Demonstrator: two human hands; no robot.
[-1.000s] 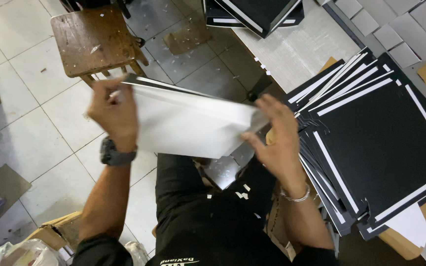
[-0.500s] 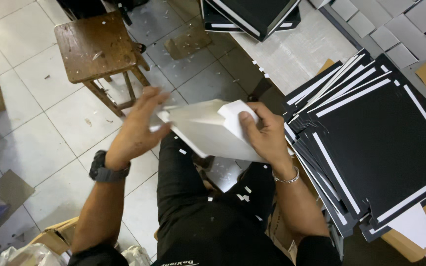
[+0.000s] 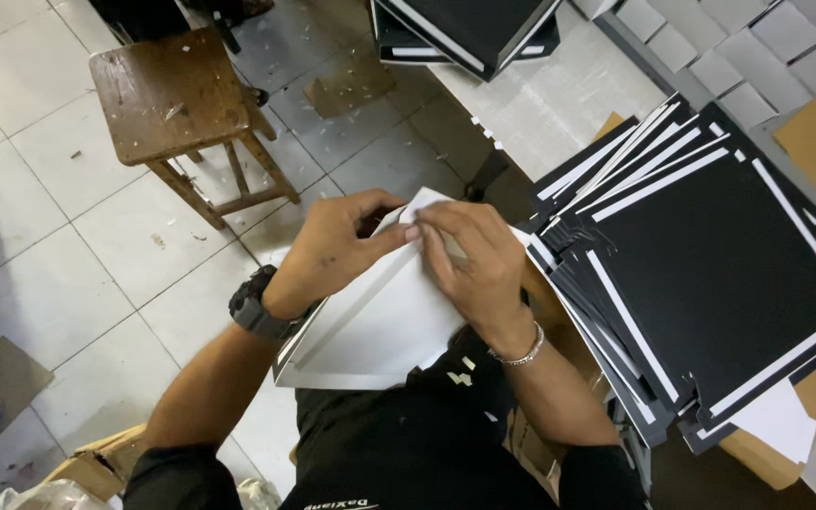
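Both hands, left (image 3: pixel 332 250) and right (image 3: pixel 469 260), pinch the white sheet's (image 3: pixel 380 326) top corner, probably mid-fold; next needs a firm crease.

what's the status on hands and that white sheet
Left hand and right hand both pinching the top corner of the white card sheet. Stack of black cards alongside, not touching.

Black wristwatch (image 3: pixel 255 307) on left wrist, silver bracelet (image 3: pixel 521 354) on right, black clothing (image 3: pixel 408 444)

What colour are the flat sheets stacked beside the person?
Black with white strips along the edges, on the stacked sheets, seen from the head camera.
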